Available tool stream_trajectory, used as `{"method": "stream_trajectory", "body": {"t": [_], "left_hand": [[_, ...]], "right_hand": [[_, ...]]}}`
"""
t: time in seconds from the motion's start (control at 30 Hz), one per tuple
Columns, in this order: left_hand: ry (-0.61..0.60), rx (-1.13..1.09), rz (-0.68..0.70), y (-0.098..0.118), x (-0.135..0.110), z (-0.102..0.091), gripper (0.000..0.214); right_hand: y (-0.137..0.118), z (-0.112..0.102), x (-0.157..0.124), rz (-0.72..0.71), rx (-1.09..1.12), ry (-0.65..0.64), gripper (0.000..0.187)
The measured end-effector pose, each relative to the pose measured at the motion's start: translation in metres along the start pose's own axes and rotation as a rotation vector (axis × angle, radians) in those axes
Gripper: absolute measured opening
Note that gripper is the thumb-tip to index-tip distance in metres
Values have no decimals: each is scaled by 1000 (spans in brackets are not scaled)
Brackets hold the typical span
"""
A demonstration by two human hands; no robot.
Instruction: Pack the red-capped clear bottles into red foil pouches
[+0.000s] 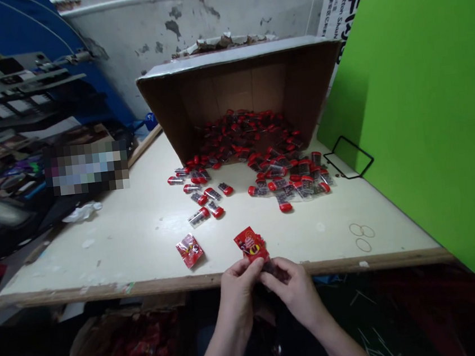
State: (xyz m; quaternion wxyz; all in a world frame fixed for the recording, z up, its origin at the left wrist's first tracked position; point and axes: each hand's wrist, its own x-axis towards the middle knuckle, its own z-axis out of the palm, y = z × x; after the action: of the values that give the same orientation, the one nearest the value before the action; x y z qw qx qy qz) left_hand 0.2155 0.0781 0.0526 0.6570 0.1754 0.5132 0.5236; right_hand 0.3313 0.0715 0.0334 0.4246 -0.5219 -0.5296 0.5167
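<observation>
Pinching a red packet [251,244] with your left hand [238,294] and right hand [294,291] above the table edge [189,282], second packet [190,251] lying nearby.

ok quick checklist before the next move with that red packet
Left hand and right hand both on the red foil packet: ok
Contents of that packet visible: cannot tell, foil and fingers block them
Second red foil packet lying apart from the hands on the white table: ok
Red-capped clear tubes all inside the cardboard box: not ok, many lie loose on the table
Rubber bands apart from the hands: ok
</observation>
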Motion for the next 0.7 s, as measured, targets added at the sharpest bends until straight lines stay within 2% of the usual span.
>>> {"method": "stream_trajectory", "body": {"t": [0.13,0.23,0.33,0.47,0.53,0.6,0.7], "left_hand": [[-120,2,-68,7,-2,-3,23],[-199,37,-76,13,-2,-6,26],[-153,70,-33,14,0,-8,25],[-42,95,4,10,2,-8,24],[-13,88,2,8,2,-8,24],[5,69,-5,7,1,-8,23],[-48,21,-25,10,0,-7,24]], "right_hand": [[-2,-3,2,170,320,-142,25],[-6,-4,3,221,381,-172,27],[-8,-4,3,174,286,-161,25],[-9,-4,3,8,-63,-49,16],[-9,-5,2,-40,-159,-5,13],[-9,-7,2,5,-65,-61,15],[-9,-10,2,203,278,-211,23]]}}
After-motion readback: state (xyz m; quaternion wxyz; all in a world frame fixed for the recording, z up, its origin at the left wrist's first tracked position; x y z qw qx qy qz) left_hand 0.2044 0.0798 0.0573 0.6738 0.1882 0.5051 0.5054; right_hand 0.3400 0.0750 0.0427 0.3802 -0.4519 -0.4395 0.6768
